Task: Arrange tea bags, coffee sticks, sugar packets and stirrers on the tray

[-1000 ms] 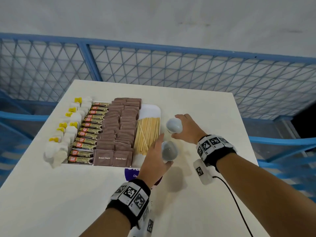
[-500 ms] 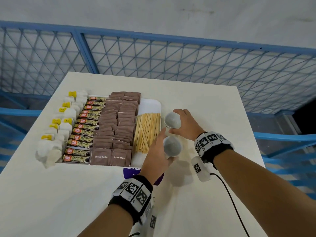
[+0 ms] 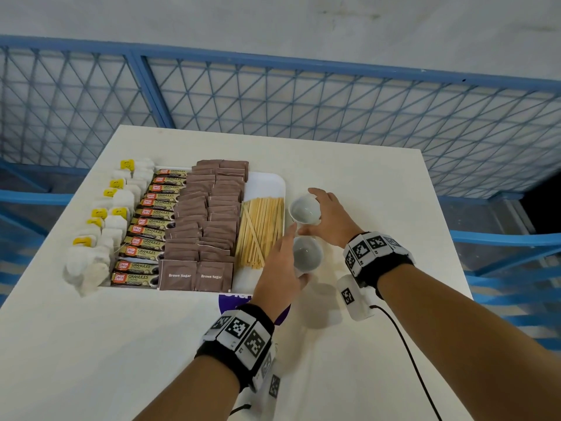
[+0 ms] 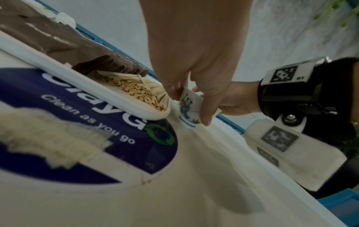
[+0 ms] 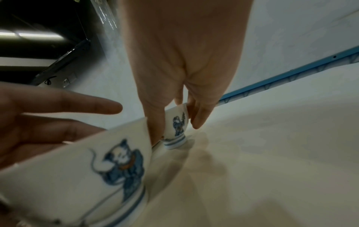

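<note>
Now both small cups sit lower and closer together than a second ago, when the left hand (image 3: 280, 265) carried its cup clear above the table; the near cup (image 3: 307, 254) has come down just right of the tray's (image 3: 267, 182) edge, and the far cup (image 3: 304, 209) has shifted little. The left hand's fingers curl round the near cup's wall, thumb on one side and fingers on the other, with its foot at or just above the white table (image 3: 364, 177); the wrist view does not settle which. The right hand (image 3: 332, 218) grips the far cup the same way, fingers wrapped down its painted side.

On the tray, from left to right, lie tea bags (image 3: 112, 214) with yellow tags, coffee sticks (image 3: 151, 226), brown sugar packets (image 3: 206, 220) and wooden stirrers (image 3: 261, 229). The stirrers lie just beside the left hand's fingertips, apart from them. The tea bags spill over the tray's left rim.

A purple sticker (image 4: 124, 126) on the table is partly hidden under the tray and the left wrist. The right wrist view shows the near cup large and blurred.
</note>
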Available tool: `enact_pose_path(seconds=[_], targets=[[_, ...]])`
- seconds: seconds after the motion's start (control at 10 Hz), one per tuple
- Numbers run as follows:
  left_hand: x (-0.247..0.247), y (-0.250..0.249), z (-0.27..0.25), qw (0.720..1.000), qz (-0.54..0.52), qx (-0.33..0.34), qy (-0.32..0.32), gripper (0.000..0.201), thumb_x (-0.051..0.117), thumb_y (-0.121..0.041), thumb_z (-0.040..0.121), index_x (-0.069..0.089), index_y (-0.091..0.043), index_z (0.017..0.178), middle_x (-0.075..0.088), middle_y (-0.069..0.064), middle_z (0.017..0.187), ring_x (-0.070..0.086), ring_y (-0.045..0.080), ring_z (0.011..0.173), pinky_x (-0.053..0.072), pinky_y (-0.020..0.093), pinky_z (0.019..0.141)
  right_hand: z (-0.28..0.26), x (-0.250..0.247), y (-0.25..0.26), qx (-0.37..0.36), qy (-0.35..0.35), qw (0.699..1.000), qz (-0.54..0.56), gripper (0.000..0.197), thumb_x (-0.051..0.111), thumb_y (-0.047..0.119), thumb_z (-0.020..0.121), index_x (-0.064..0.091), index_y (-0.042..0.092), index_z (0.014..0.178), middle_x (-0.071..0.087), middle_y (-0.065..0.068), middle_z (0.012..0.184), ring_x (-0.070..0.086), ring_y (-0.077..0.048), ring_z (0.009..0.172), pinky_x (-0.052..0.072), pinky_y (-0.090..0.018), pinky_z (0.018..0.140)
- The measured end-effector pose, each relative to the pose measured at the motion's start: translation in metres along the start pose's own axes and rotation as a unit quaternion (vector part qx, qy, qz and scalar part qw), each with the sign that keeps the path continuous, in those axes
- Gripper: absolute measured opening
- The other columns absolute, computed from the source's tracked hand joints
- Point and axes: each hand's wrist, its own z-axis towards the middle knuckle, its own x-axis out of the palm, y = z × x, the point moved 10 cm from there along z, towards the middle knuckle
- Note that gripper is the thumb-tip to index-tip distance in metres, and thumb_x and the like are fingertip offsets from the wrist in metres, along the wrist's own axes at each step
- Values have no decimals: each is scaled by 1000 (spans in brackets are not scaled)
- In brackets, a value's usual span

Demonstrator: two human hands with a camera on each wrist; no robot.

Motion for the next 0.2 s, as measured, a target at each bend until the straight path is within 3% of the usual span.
enact_pose_path(seconds=[0.1,0.2], targets=[[-4,0,-3,1000,8,-2,4,100,77,-14,75,11,-21,149,37,3,144,32,16,136,24,28,110,-6,-4,-1,4,-7,1000,24,98,81,15,70,18,17,146,33,-12,137,39,-23,126,34,-39,109],[-17,-3,-12,1000,7,13,-20,91,74,-14,77,16,-19,148,36,1,146,31,14,136,20,15,105,-16,-16,-13,17,-31,999,37,97,79,13,72,17,16,146,34,-12,135,42,-22,121,37,-38,107]])
